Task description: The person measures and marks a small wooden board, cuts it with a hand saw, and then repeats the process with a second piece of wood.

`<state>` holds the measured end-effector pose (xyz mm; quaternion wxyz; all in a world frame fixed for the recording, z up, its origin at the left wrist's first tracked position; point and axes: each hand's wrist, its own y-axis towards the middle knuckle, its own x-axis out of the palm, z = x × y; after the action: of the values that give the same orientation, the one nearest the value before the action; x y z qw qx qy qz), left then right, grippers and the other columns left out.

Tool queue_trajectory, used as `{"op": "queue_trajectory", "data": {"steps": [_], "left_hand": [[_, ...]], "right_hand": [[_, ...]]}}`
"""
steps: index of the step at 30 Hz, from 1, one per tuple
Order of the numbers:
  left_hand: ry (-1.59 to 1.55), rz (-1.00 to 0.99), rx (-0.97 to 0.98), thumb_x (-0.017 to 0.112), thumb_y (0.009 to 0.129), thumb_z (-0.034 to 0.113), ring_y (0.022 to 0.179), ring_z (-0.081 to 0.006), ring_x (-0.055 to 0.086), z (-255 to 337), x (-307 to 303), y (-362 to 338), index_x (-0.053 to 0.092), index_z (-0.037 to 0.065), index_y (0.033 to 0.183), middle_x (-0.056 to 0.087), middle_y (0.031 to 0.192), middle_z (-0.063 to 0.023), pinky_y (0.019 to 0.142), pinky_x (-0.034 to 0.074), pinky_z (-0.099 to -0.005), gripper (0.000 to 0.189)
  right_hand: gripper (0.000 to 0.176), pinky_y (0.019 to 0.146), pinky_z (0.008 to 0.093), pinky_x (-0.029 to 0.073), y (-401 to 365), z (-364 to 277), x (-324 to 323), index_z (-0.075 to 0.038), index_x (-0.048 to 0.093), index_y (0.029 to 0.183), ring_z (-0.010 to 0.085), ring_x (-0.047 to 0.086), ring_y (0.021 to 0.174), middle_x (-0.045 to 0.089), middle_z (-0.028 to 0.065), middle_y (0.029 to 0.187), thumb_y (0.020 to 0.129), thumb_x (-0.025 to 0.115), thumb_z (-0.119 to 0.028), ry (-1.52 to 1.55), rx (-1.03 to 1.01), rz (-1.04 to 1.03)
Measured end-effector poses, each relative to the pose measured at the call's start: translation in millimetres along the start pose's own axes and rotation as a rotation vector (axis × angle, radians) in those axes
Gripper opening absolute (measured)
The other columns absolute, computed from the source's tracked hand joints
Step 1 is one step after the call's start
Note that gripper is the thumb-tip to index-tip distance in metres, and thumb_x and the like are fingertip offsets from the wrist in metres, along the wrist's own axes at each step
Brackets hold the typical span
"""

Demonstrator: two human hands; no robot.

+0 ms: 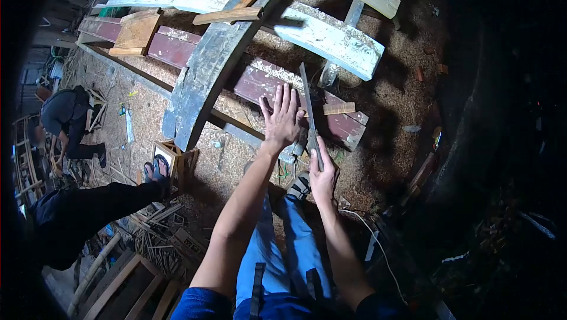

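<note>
The right hand [322, 173] is wrapping tight round the long grey steel handsaw [308, 104], blade crossing the dusty reddish wooden plank [254, 84]. The left hand [282, 120] is pressing flat and open, holding nothing, just beside the blade, so a skip's risking those fingers [287, 97].

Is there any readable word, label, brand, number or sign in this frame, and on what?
None can be read.
The saw gripped by the right hand, the reddish plank under the flat left hand and the pale curved board show no lettering.
</note>
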<state>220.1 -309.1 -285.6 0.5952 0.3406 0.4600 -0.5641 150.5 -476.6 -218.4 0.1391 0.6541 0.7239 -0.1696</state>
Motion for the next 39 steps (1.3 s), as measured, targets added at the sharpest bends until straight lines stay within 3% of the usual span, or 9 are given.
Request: {"op": "queue_trajectory", "data": {"steps": [7,10,14,17,21,23,29,35,39], "left_hand": [[-0.017,0.025,-0.056,0.027,0.110,0.050,0.164,-0.0303,0.007,3,3,2,0.022,0.009,0.167,0.013,0.177,-0.0130,0.120,-0.004,-0.0761,0.070],[0.001,0.036,-0.043,0.026,0.111,0.050,0.164,-0.0308,0.007,1,3,3,0.022,0.009,0.167,0.013,0.177,-0.0125,0.119,-0.004,-0.0770,0.070],[0.006,-0.053,-0.033,0.025,0.111,0.050,0.164,-0.0314,0.005,0,-2,6,0.021,0.008,0.167,0.011,0.177,-0.0126,0.119,-0.006,-0.0777,0.071],[0.018,-0.084,-0.030,0.025,0.111,0.050,0.164,-0.0316,0.004,2,-2,6,0.019,0.007,0.168,0.010,0.177,-0.0124,0.119,-0.006,-0.0777,0.071],[-0.033,-0.050,-0.011,0.022,0.111,0.051,0.164,-0.0314,0.002,2,0,4,0.018,0.006,0.168,0.009,0.177,-0.0130,0.118,-0.007,-0.0786,0.072],[-0.035,-0.041,-0.116,0.021,0.111,0.052,0.164,-0.0308,0.001,7,3,5,0.017,0.007,0.168,0.007,0.177,-0.0129,0.117,-0.009,-0.0788,0.073],[-0.038,-0.075,-0.069,0.021,0.111,0.052,0.164,-0.0304,0.002,2,-3,6,0.019,0.006,0.167,0.008,0.177,-0.0121,0.117,-0.008,-0.0792,0.073],[-0.052,-0.015,-0.046,0.022,0.111,0.051,0.164,-0.0306,0.002,2,2,4,0.019,0.005,0.167,0.009,0.177,-0.0121,0.118,-0.008,-0.0784,0.073],[-0.006,-0.075,-0.068,0.022,0.111,0.050,0.164,-0.0315,0.001,4,-4,5,0.018,0.005,0.167,0.009,0.177,-0.0128,0.117,-0.010,-0.0782,0.072]], "right_hand": [[0.042,0.084,0.0410,0.058,-9,1,-5,-0.006,0.059,0.146,0.0371,0.074,0.109,0.072,0.0258,0.123,0.104,0.063,-0.010,-0.056,-0.068,0.020],[0.041,0.076,0.0417,0.057,-36,-1,-17,-0.008,0.061,0.145,0.0364,0.075,0.092,0.073,0.0265,0.113,0.104,0.064,-0.012,-0.129,-0.014,0.013],[0.038,0.074,0.0440,0.056,-46,-5,-21,-0.007,0.063,0.143,0.0348,0.076,0.087,0.074,0.0259,0.105,0.105,0.063,-0.013,-0.112,0.059,0.007],[0.039,0.074,0.0452,0.056,-35,7,-13,-0.006,0.063,0.143,0.0370,0.076,0.088,0.074,0.0252,0.106,0.105,0.063,-0.014,-0.096,-0.115,0.095],[0.036,0.084,0.0424,0.058,12,-10,-4,-0.006,0.066,0.138,0.0402,0.072,0.110,0.072,0.0245,0.121,0.104,0.065,-0.016,-0.105,-0.018,0.030],[0.035,0.084,0.0433,0.058,14,1,-2,-0.006,0.066,0.138,0.0400,0.072,0.109,0.072,0.0248,0.122,0.104,0.065,-0.016,-0.079,-0.076,0.046],[0.038,0.081,0.0402,0.058,-42,12,-34,-0.007,0.064,0.141,0.0390,0.075,0.102,0.074,0.0240,0.115,0.104,0.064,-0.012,-0.025,0.044,-0.005],[0.036,0.081,0.0415,0.057,-2,18,-1,-0.006,0.065,0.140,0.0382,0.075,0.100,0.074,0.0238,0.116,0.104,0.063,-0.013,-0.069,-0.110,0.072],[0.038,0.084,0.0414,0.057,-37,12,-20,-0.005,0.064,0.142,0.0326,0.076,0.105,0.074,0.0224,0.121,0.105,0.063,-0.014,-0.022,-0.067,0.033]]}}
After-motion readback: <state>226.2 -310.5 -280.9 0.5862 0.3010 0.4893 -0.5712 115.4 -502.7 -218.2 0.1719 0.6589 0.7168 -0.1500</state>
